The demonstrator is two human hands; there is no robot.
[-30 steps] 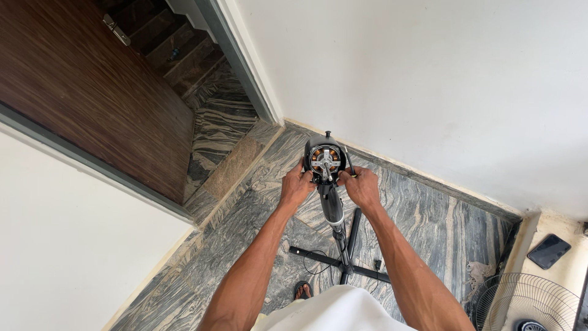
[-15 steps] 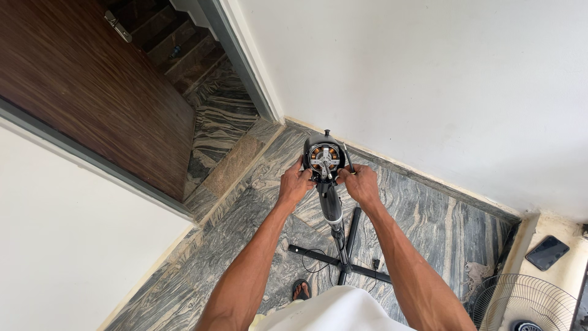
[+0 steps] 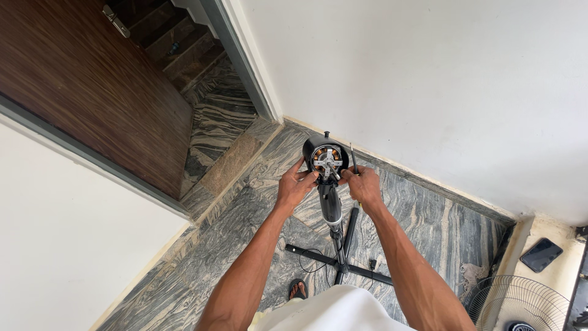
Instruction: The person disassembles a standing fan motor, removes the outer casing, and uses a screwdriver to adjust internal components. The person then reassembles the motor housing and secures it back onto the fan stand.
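At the centre of the frame stands one pedestal fan motor head (image 3: 326,160), stripped of its guard and blades, so that the copper windings and a metal cross bracket show from above. Its black pole (image 3: 331,208) runs down to a cross-shaped base (image 3: 339,265) on the grey veined marble floor (image 3: 441,233); the lower part of the pole and the near arms of the base are partly covered by the person's pale garment (image 3: 334,311) at the bottom edge.

Two bare hands meet at the motor. The left hand (image 3: 295,186) is curled against the left side of the housing, fingertips touching it just under the rim. The right hand (image 3: 362,186) is closed around a thin screwdriver (image 3: 353,159), whose shaft rises beside the right edge of the motor; its handle is hidden inside the fist and where the tip sits is hard to make out.

One sandalled foot (image 3: 297,288) peeps out beside the base, the other being hidden. A thin cable (image 3: 309,260) loops on the floor near the base. At the lower right, one wire fan guard (image 3: 520,303) is cut off by the frame edge, and one dark phone (image 3: 541,254) lies on a pale ledge above it. A wooden door (image 3: 86,86) fills the upper left, with dim steps (image 3: 171,37) beyond it, their details too dark to tell.
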